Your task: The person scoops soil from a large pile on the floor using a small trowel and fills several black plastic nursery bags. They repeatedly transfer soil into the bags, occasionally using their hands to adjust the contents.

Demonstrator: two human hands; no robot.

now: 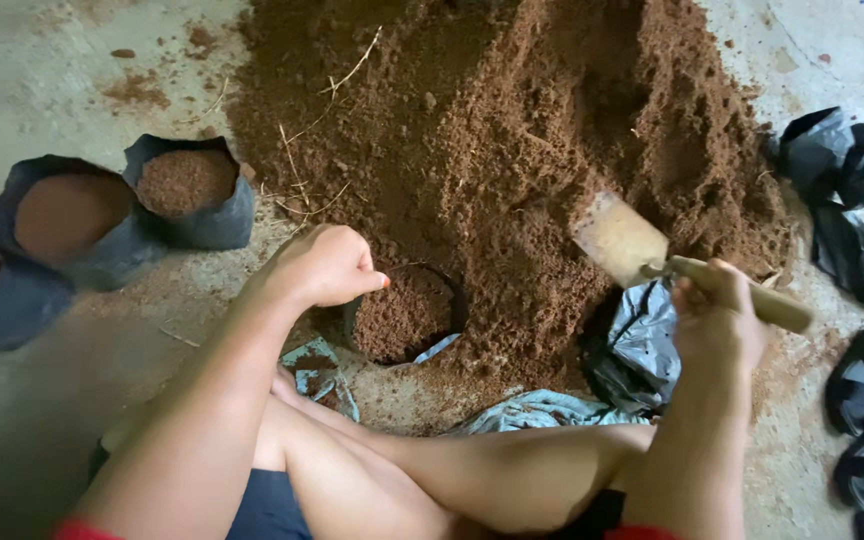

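Head view, one item in hand: a small black plastic grow bag [407,318], nearly full of brown soil, stood upright on the concrete floor [32,60] at the near edge of a large heap of brown crumbly soil [512,130], just in front of the person's crossed legs. The left hand [327,265] was closed over the bag's left rim, fingers curled and pinching it. The right hand [717,315] was wrapped around the wooden handle of a flat metal hand trowel [642,250], whose pale blade rested against the heap's right slope. Beside the right wrist lay a crumpled grey plastic sheet [637,345]. To the left, well apart, stood two filled black grow bags [137,205], touching each other, with a third partly cut off at the frame edge. At the right, loose empty black bags [847,200] lay on the floor. Thin dry twigs [312,130] lay across the heap's left side.
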